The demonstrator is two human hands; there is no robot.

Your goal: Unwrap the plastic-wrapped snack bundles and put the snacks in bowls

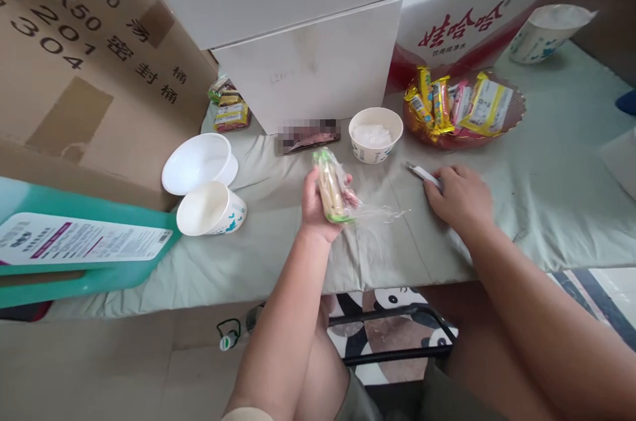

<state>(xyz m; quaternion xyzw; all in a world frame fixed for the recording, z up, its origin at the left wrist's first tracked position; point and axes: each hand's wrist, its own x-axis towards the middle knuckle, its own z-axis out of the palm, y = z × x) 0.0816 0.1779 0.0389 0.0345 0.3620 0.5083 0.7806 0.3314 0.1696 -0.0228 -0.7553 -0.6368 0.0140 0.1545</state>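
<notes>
My left hand (320,212) is wrapped round a snack pack (330,187) with green ends and pale yellow contents. Loose clear plastic film (380,212) trails from the pack to the right. On the cloth to the right, my right hand (461,201) grips a white utility knife (422,174), its metal tip pointing left and away from me. Between the hands and farther back stands a paper bowl (376,136) with crumpled clear plastic inside.
A red-amber dish (464,132) of wrapped snacks sits behind my right hand. Left are a paper cup (211,209), a white bowl (196,164) and a green jug (84,255). White boxes (318,69) and a brown carton (99,63) line the back. Another paper cup (549,33) stands far right.
</notes>
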